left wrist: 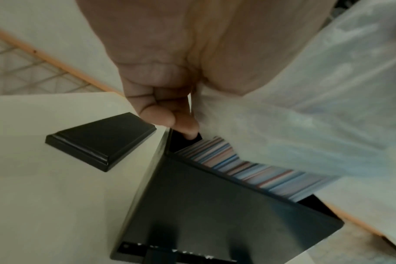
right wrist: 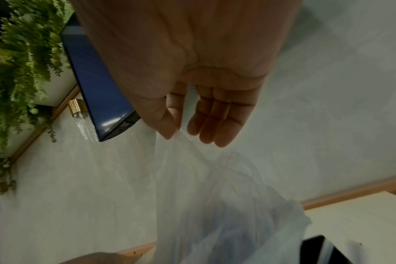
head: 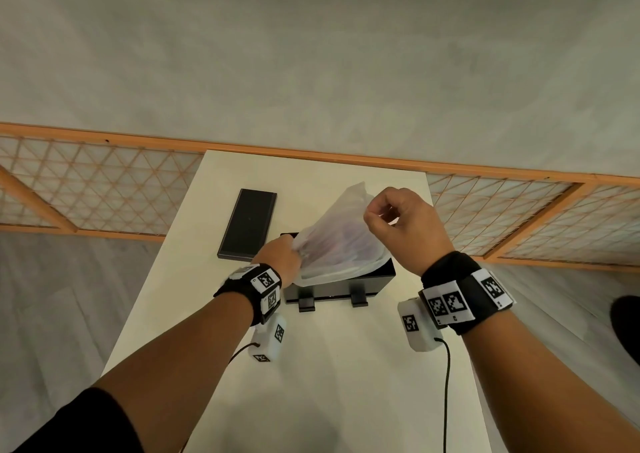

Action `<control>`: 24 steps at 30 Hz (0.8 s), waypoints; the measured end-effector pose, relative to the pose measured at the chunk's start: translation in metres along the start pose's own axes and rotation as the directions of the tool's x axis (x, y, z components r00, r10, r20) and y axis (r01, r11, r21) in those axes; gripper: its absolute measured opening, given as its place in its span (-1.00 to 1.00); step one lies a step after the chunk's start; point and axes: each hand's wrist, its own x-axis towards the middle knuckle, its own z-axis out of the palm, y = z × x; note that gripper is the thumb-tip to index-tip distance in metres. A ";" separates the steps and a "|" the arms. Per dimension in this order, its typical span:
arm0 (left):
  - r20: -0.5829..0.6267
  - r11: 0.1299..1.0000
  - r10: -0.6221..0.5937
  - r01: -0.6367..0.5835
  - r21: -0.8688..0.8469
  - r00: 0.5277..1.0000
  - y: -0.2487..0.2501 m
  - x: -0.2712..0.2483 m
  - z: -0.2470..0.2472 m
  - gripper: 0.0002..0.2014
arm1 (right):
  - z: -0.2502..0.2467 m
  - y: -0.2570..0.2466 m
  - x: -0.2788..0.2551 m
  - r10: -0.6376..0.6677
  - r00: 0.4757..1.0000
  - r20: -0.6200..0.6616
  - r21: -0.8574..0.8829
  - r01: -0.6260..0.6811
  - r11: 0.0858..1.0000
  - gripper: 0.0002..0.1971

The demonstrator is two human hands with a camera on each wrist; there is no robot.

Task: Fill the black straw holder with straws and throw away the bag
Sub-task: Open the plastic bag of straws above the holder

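Note:
A thin translucent plastic bag [head: 341,241] hangs tilted over the open black straw holder [head: 337,288] on the white table. My left hand [head: 280,255] grips the bag's lower left edge [left wrist: 215,110] at the holder's rim. My right hand [head: 398,224] is raised and pinches the bag's upper end [right wrist: 181,141] between thumb and forefinger. Striped pink, blue and white straws [left wrist: 244,166] lie inside the holder [left wrist: 215,214] under the bag's mouth. Some straws show faintly through the bag.
The holder's flat black lid [head: 247,224] lies on the table [head: 311,366] to the left of the holder; it also shows in the left wrist view as the lid [left wrist: 99,141]. An orange-framed lattice screen [head: 104,189] runs behind the table.

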 end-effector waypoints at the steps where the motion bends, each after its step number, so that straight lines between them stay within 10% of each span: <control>1: 0.008 0.999 0.001 0.000 -0.034 1.000 0.000 0.001 0.000 -0.79 | -0.001 -0.001 -0.001 -0.007 1.000 -0.011 0.010 0.007 1.000 -0.92; 11: 0.137 0.870 -0.103 0.156 -0.467 0.985 0.010 0.010 -0.014 -0.81 | 0.002 0.003 -0.005 0.050 0.992 0.117 0.160 -0.068 0.985 -0.88; 24: 0.180 0.986 0.037 -0.007 -0.168 0.983 0.012 0.017 -0.001 -0.87 | -0.001 0.015 -0.008 0.107 0.992 0.072 0.258 -0.122 0.958 -0.90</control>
